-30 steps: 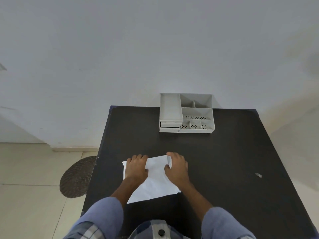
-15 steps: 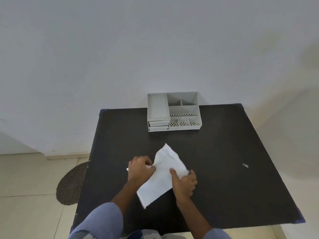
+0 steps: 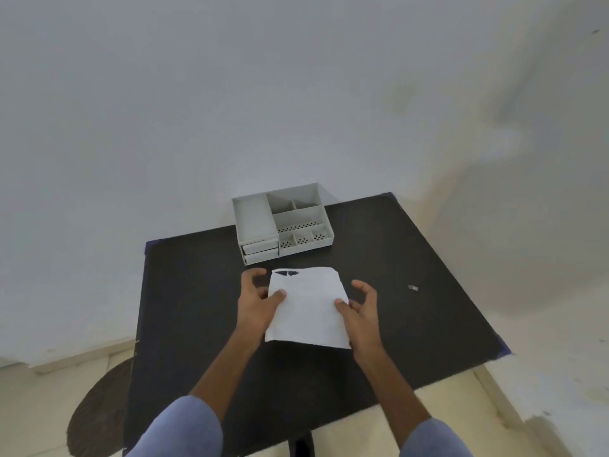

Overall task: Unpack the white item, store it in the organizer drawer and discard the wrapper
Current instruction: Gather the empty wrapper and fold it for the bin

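Note:
A flat white wrapped packet (image 3: 308, 308) is held up over the middle of the black table (image 3: 184, 291), its torn top edge facing away from me. My left hand (image 3: 258, 298) grips its left edge with the thumb on top. My right hand (image 3: 361, 311) grips its right edge the same way. What is inside the packet is hidden. The grey organizer (image 3: 283, 222) stands at the table's far edge against the wall, with two small drawers (image 3: 260, 252) shut at its front left.
A small pale scrap (image 3: 413, 287) lies on the table to the right. A dark woven mat (image 3: 99, 413) lies on the tiled floor at the left. The wall stands right behind the organizer.
The packet was lying flat under both hands; it has been lifted, turned square and is now held by its two side edges. The view has shifted back and to the right.

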